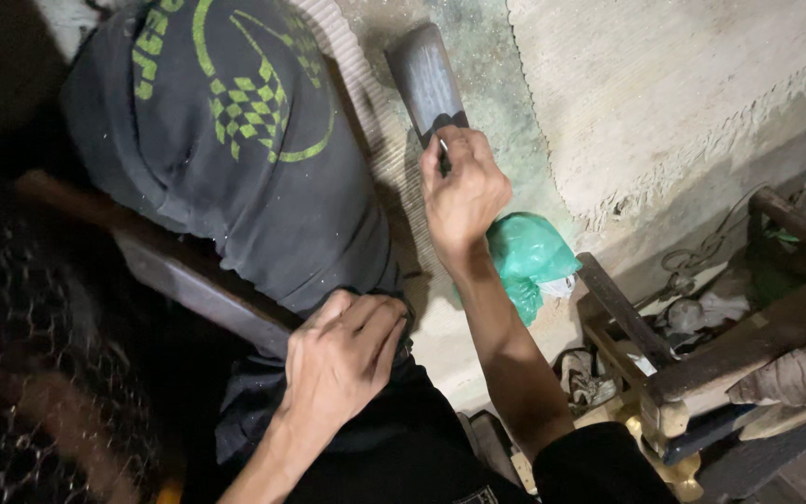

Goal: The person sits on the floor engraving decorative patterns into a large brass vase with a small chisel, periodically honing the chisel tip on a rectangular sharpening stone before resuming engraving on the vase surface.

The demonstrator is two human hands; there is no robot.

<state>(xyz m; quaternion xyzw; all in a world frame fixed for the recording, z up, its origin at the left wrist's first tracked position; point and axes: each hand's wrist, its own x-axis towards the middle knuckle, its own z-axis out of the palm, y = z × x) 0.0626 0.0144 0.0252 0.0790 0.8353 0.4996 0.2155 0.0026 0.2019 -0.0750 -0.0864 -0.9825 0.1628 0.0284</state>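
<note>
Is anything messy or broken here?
Nothing looks broken. The messy part is low on the right: rags and scraps lie heaped around a rough wooden frame, and a crumpled green plastic bag sits under the right hand, which holds a flat dark tool. The left hand presses dark cloth.

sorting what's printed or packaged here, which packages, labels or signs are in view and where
Green bag: crumpled plastic, right of the right hand's forearm, on the pale floor.
Green print: checkered emblem on dark cloth, upper left, above the left hand.
No signs or screens.
</note>
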